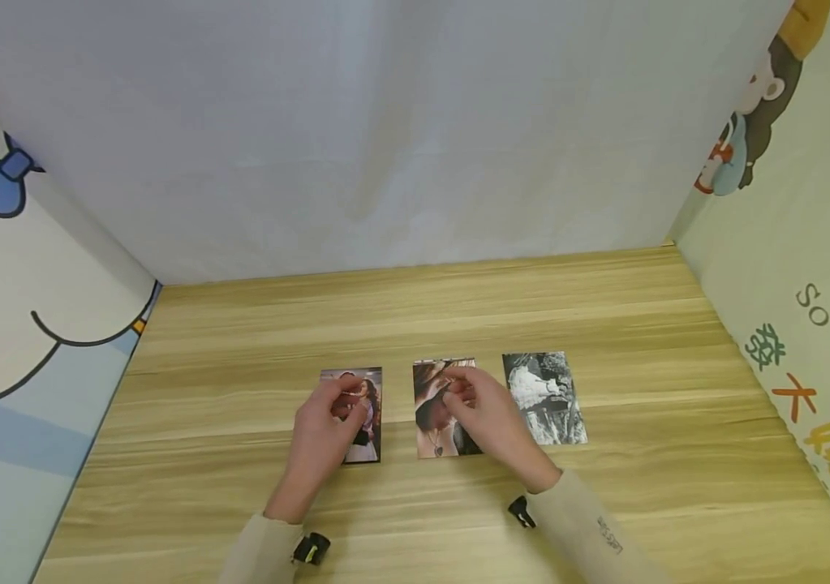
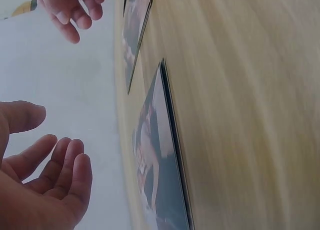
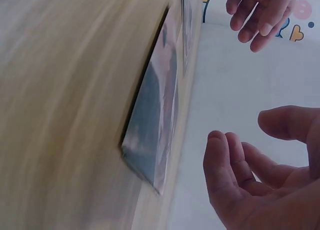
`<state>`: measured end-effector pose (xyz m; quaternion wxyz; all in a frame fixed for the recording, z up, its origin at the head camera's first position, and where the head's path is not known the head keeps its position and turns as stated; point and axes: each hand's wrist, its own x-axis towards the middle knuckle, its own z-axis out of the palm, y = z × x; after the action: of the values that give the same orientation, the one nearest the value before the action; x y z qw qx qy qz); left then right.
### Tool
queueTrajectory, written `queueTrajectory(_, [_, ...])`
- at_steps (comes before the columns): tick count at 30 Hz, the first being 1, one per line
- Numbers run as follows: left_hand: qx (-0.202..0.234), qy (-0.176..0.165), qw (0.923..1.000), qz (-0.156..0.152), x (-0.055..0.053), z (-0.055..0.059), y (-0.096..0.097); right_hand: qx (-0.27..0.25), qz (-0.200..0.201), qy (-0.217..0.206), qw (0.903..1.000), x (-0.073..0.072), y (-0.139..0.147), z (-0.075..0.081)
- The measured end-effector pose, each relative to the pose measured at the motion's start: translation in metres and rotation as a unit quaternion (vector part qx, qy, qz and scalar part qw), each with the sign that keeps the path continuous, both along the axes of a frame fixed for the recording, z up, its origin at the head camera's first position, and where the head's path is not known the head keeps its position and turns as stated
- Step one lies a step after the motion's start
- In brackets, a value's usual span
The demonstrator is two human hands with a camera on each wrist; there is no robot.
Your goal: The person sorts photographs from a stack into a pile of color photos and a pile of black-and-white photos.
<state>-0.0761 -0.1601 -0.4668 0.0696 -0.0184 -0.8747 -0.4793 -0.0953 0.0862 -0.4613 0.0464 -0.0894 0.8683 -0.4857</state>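
"Desk of yellowish wood-grained board (image 1: pixel 239 422) is seen; what is carried on it?"

"Three rectangles of printed paper are laid face up, in one row roughly along the far edge: a colour photo card (image 1: pixel 372 442) with a couple toward the left edge, a brown-toned photo card (image 1: pixel 432 430) with a pendant near the middle, and a black-and-white photo card (image 1: pixel 546 397) with a white dress toward the right edge."

"Why are gaps left?"

"Probably so that each picture can be viewed separately."

"Is any card grasped?"

"None. The left hand (image 1: pixel 323 428) is poised above the colour card, and the right hand (image 1: pixel 491 418) above the brown-toned one. In both wrist views, the fingers are loosely bent, the thumb is separated from them, and nothing is gripped. Such bending is perhaps suited to thin, flat cards."
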Motion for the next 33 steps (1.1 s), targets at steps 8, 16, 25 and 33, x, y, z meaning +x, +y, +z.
queueTrajectory(8, [0.019, -0.013, 0.9992, -0.032, 0.0, -0.001, 0.016, -0.001, -0.019, -0.027, 0.9995, 0.001, 0.015, -0.001])
queueTrajectory(16, [-0.001, -0.038, 0.9979, -0.053, -0.003, -0.006, 0.027, 0.042, -0.028, -0.017, 0.9986, -0.005, 0.029, -0.008])
queueTrajectory(25, [0.013, -0.082, 0.9943, -0.068, -0.006, -0.013, 0.037, 0.089, -0.018, -0.029, 0.9955, -0.007, 0.037, -0.01])
queueTrajectory(33, [0.004, -0.092, 0.9923, -0.083, -0.011, -0.017, 0.042, 0.13, -0.007, -0.017, 0.9914, -0.008, 0.041, -0.012])
